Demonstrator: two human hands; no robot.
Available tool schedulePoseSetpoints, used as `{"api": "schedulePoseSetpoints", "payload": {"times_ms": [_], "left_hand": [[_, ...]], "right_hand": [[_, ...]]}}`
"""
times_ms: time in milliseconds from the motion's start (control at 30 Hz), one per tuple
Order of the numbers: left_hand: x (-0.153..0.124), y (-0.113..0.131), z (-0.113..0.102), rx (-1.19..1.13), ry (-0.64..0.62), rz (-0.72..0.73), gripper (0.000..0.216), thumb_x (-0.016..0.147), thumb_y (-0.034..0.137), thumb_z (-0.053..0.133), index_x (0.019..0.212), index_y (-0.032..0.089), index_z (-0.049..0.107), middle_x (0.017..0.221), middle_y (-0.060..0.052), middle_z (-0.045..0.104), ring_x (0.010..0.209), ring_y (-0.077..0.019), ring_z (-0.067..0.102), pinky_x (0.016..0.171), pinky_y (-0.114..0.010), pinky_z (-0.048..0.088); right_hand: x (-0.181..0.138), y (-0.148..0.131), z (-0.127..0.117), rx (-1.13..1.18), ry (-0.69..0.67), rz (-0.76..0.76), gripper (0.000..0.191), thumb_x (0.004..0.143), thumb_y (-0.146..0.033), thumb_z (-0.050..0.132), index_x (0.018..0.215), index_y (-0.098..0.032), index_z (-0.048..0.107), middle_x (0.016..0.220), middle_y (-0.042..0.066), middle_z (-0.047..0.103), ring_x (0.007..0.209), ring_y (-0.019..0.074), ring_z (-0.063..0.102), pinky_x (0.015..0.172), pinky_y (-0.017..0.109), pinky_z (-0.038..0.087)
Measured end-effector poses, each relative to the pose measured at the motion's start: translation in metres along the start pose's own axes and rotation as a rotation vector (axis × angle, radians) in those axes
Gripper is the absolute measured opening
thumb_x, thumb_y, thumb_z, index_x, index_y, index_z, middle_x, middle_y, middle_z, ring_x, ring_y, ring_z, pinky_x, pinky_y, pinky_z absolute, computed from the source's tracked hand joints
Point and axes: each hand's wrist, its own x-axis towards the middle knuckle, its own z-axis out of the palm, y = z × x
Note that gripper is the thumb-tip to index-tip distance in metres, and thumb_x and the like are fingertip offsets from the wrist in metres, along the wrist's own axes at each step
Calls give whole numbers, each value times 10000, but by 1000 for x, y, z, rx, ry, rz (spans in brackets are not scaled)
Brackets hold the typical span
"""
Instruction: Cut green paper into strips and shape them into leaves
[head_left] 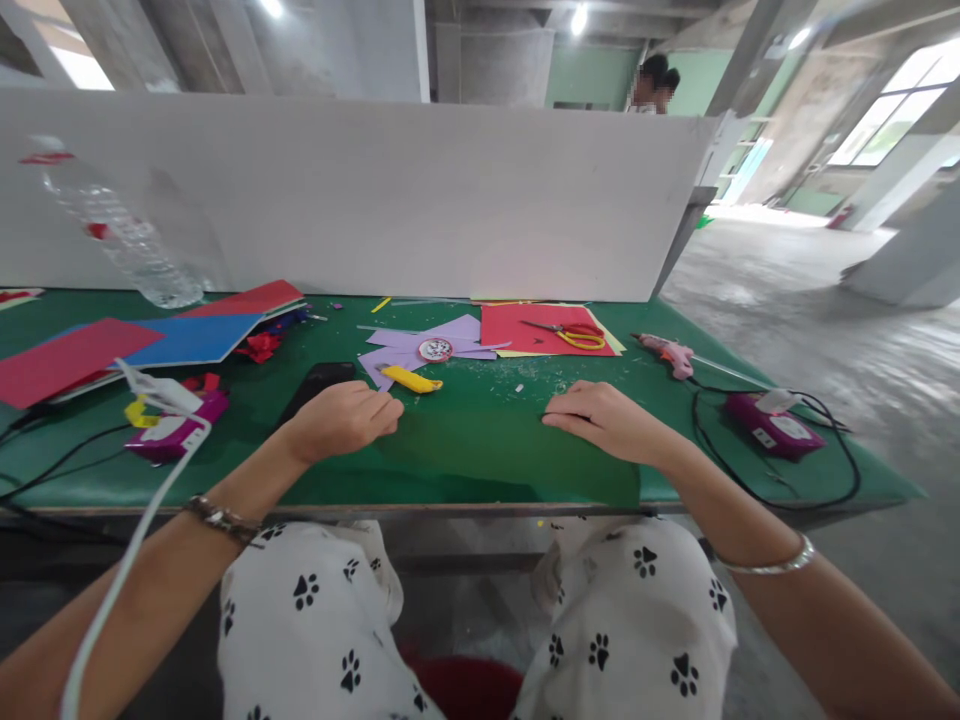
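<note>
A dark green sheet [517,460], hard to tell from the green tabletop, lies flat at the table's front edge. My left hand [341,420] is closed, its fingertips pinched at the sheet's upper left. At its upper right, my right hand [592,415] has its fingers curled and pressed together on the sheet. Just beyond my left fingers lies a yellow utility knife [411,379]. Behind it are cut purple paper pieces [465,335] with a small round item [435,349] on top. A black phone-like object [319,380] is partly hidden behind my left hand.
Scissors [577,335] lie on red paper [502,325]. A pink glue gun [671,355] and a purple power strip [776,425] with cables are at right. Another power strip [176,425], coloured sheets [202,338] and a plastic bottle [127,235] are left. A white panel [420,200] stands behind.
</note>
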Motion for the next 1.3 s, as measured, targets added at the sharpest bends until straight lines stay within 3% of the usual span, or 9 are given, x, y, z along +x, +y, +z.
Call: {"api": "schedulePoseSetpoints", "payload": {"times_ms": [100, 233, 300, 367, 467, 567, 700, 967, 1300], "left_hand": [[-19, -10, -1, 2, -49, -38, 370, 847, 130, 304, 518, 188, 465, 411, 30, 459, 385, -88, 392, 429, -233, 308], [-35, -13, -9, 87, -104, -258, 325, 833, 149, 344, 539, 198, 472, 401, 36, 451, 389, -100, 389, 418, -246, 290], [-28, -5, -13, 62, -98, -371, 234, 815, 142, 364, 653, 193, 525, 506, 22, 551, 476, -118, 472, 478, -250, 353], [-11, 7, -14, 1, -64, -434, 201, 814, 183, 370, 913, 151, 542, 841, -51, 649, 722, -159, 569, 619, -278, 415], [21, 26, -14, -117, -73, -371, 381, 800, 387, 427, 1066, 129, 513, 1004, -100, 622, 889, -209, 561, 768, -334, 399], [39, 37, -14, -302, -138, -353, 243, 842, 315, 401, 863, 201, 614, 677, -12, 660, 650, -142, 583, 713, -296, 396], [49, 42, -17, -421, -249, -418, 385, 871, 342, 329, 671, 201, 626, 423, 10, 548, 403, -110, 470, 433, -228, 256], [61, 53, -21, -540, -264, -369, 574, 900, 376, 133, 605, 171, 582, 378, 0, 489, 347, -100, 415, 385, -229, 155], [26, 33, -23, -527, -307, -373, 481, 895, 373, 217, 744, 210, 645, 449, 11, 558, 432, -94, 467, 452, -210, 272]], "right_hand": [[-8, 8, -2, -26, 27, 25, 407, 884, -380, 270, 616, -188, 510, 507, -22, 453, 519, 111, 430, 572, 219, 348], [-16, 16, -2, -119, 117, 136, 406, 877, -373, 296, 608, -186, 535, 524, -7, 520, 499, 112, 449, 537, 225, 338], [-14, 13, 1, -204, 153, 124, 397, 882, -348, 294, 638, -189, 564, 566, 1, 578, 497, 111, 456, 577, 244, 344], [-8, 5, 4, -273, 164, 61, 398, 889, -321, 282, 661, -195, 584, 600, -1, 615, 499, 107, 462, 633, 263, 347], [0, -8, 5, -300, 164, -46, 386, 899, -287, 271, 715, -204, 599, 633, -14, 638, 523, 99, 484, 699, 276, 343], [2, -16, 1, -291, 155, -121, 346, 898, -263, 288, 774, -204, 605, 668, -19, 641, 580, 94, 510, 743, 273, 340], [3, -27, 1, -388, 196, -123, 245, 856, -219, 371, 824, -197, 614, 707, 12, 612, 668, 121, 513, 795, 293, 332], [24, -49, 31, -289, 364, -217, 249, 726, -125, 376, 523, -180, 510, 476, -25, 467, 482, 93, 386, 539, 210, 320], [1, -11, 30, -499, 442, -191, 248, 678, -68, 387, 483, -187, 483, 434, -45, 423, 467, 86, 351, 579, 197, 327]]}}
